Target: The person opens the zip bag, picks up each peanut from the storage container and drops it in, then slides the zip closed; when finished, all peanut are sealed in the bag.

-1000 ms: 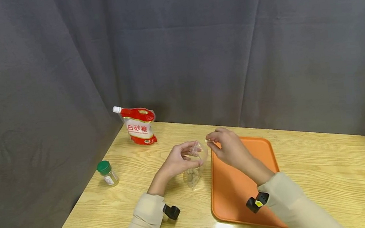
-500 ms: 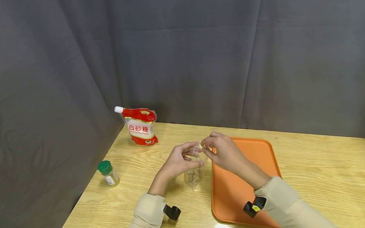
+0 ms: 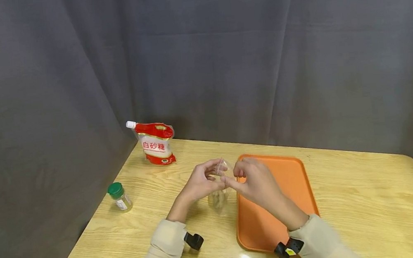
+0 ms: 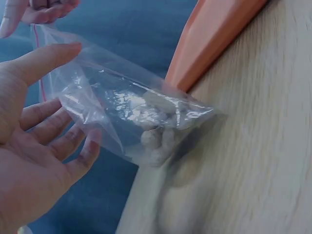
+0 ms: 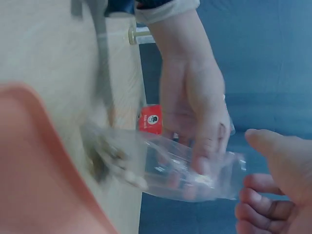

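Observation:
My left hand [image 3: 199, 183] holds a clear zip bag [image 4: 105, 95] near its mouth, thumb on one side and fingers on the other. Pale, knobbly pieces [image 4: 158, 141] lie at the bag's lower end, and a red zip line runs along its top. My right hand [image 3: 255, 183] is right at the bag's mouth, fingers bent and thumb stretched toward the left hand. Between that thumb and those fingers the right wrist view shows a gap with nothing gripped in it. The bag hangs low over the wooden table, just left of an orange tray [image 3: 290, 187].
A red and white pouch of white sugar [image 3: 156, 145] with a white cap stands at the back left. Nearer, at the table's left edge, is a small jar [image 3: 123, 202] with a green lid. Grey curtains [image 3: 201, 71] enclose the back and left side.
My right hand came in to the bag's mouth with a small light thing pinched in its fingertips; now its thumb and fingers are apart without it. The left hand stays put.

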A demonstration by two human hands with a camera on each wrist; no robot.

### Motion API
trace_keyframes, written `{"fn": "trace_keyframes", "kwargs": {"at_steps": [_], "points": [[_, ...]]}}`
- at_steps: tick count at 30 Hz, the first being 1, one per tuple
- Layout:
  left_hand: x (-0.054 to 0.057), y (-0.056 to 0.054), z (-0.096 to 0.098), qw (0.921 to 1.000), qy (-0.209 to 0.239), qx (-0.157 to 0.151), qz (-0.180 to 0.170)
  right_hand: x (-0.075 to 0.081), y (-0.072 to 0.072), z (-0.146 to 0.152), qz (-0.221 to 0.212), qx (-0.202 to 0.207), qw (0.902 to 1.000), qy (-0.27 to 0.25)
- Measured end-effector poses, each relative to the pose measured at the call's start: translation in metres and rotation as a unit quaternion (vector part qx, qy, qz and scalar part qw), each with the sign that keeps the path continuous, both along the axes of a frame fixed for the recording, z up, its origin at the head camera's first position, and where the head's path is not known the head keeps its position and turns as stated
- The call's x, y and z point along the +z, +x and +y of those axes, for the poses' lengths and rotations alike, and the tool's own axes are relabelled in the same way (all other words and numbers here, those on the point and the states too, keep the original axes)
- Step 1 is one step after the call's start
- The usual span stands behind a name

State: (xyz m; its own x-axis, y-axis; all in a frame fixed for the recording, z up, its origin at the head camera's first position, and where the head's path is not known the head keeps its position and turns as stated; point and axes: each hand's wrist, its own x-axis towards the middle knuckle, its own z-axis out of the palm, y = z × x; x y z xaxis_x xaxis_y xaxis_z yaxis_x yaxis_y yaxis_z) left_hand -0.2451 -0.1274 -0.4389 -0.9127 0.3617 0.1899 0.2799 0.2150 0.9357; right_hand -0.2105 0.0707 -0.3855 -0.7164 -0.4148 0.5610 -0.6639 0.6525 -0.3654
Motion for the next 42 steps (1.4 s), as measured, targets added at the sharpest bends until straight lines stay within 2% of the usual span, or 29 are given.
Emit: {"fn": "trace_keyframes", "kwargs": {"at_steps": [5,9,14,18,20,24,27,33,37,42], "points": [[0.01,0.007,0.013,0.9984,0.019,0.008,0.052,-0.007,0.016,0.006,0.007,-0.049,0.9982,-0.034],[0.02,0.016,0.026,0.9964,0.035,0.028,0.071,-0.007,0.024,0.015,0.007,-0.06,0.9949,-0.081],[0.046,0.038,0.038,0.9938,0.058,0.035,0.089,0.0,0.032,0.033,0.013,-0.068,0.9883,-0.136],[0.061,0.051,0.043,0.987,0.092,0.031,0.128,0.007,0.037,0.051,0.016,-0.059,0.9837,-0.169],[0.064,0.053,0.044,0.9835,0.107,0.028,0.143,0.011,0.038,0.059,0.021,-0.05,0.9824,-0.179],[0.055,0.048,0.045,0.9798,0.113,0.029,0.163,0.017,0.039,0.072,0.021,-0.039,0.9804,-0.192],[0.047,0.043,0.046,0.9785,0.107,0.028,0.174,0.02,0.04,0.077,0.005,-0.027,0.9766,-0.213],[0.045,0.046,0.048,0.9769,0.115,0.02,0.179,0.024,0.043,0.08,-0.038,-0.014,0.9705,-0.238],[0.049,0.051,0.05,0.9733,0.112,0.021,0.2,0.024,0.042,0.083,-0.064,-0.011,0.9703,-0.233],[0.069,0.065,0.056,0.9651,0.113,0.025,0.235,0.025,0.041,0.088,-0.076,-0.012,0.9708,-0.227]]}}
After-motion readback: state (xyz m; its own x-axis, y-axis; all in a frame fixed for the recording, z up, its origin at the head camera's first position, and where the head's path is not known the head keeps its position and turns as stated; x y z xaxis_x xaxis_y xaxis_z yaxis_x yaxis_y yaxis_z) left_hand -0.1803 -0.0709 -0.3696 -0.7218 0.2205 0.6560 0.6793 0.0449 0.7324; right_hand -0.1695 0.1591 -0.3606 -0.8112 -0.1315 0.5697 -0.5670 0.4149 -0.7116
